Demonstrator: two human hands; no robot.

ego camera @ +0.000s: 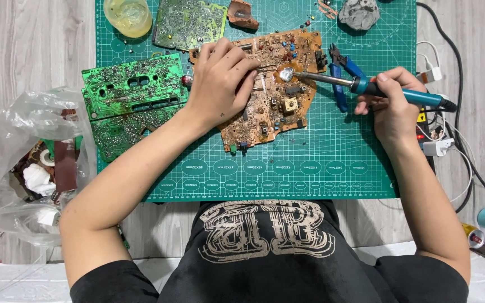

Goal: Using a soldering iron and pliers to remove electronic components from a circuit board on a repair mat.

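The left hand [220, 78] is pressing, fingers curled, on the brown circuit board [270, 90], a light, stiff, brittle panel lying mid-mat on the green cutting mat [332, 163] and best steadied flat, while the right hand [391, 104] is gripping the soldering iron [366, 87], its tip touching the board's upper middle.

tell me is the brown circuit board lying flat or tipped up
Flat: the brown circuit board lies on the green mat, with the left hand pressing on it.
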